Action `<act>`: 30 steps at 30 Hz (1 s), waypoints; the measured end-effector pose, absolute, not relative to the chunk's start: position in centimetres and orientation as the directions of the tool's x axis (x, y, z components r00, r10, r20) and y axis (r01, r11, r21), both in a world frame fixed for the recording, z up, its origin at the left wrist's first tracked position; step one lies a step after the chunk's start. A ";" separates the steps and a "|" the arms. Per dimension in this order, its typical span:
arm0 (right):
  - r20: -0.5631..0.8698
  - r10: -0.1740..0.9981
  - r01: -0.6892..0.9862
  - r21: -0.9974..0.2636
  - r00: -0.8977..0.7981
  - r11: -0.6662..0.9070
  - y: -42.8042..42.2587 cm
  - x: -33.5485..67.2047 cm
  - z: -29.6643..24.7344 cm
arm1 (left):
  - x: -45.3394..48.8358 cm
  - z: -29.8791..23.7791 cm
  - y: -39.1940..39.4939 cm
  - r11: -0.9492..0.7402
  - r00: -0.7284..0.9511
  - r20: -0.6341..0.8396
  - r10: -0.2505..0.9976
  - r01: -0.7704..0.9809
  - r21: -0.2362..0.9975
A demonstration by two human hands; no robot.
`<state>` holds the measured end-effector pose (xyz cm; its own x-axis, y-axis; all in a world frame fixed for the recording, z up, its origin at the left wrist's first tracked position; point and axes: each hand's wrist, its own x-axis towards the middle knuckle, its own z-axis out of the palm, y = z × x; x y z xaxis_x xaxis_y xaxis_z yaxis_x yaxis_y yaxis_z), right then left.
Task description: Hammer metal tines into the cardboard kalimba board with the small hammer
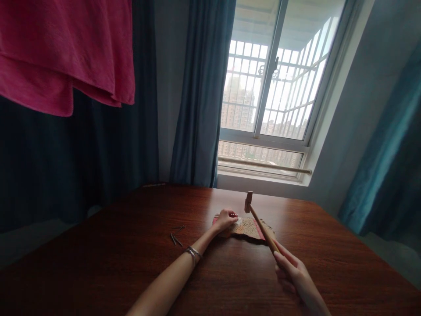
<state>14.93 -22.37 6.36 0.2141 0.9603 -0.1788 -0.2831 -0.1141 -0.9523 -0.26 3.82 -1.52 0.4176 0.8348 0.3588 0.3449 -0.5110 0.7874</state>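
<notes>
Wooden-handled, likely head-heavy, a hammer [263, 227] tilts up from the right hand [294, 268], gripped low for leverage; the left hand [226, 220], bunched, rests at crushable-looking cardboard [248, 228], any hold unclear.

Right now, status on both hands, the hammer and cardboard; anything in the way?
Right hand grips hammer, held up. Left hand curled over cardboard, contents unclear. In the way: left hand itself; loose nails lie off left.
</notes>
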 end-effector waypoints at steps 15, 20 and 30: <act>0.072 0.745 0.478 -0.807 0.663 -0.347 -22.9 26.2 1.2 | -0.3 -1.2 3.6 -0.520 0.416 0.372 0.830 0.337 0.785; 0.040 0.771 0.591 -0.668 0.635 -0.452 -23.0 27.8 -0.2 | -0.3 -1.3 3.6 -0.522 0.414 0.374 0.830 0.339 0.783; -0.006 0.795 0.711 -0.443 0.607 -0.546 -22.7 26.3 -0.5 | -0.2 -1.3 3.5 -0.519 0.405 0.374 0.834 0.347 0.781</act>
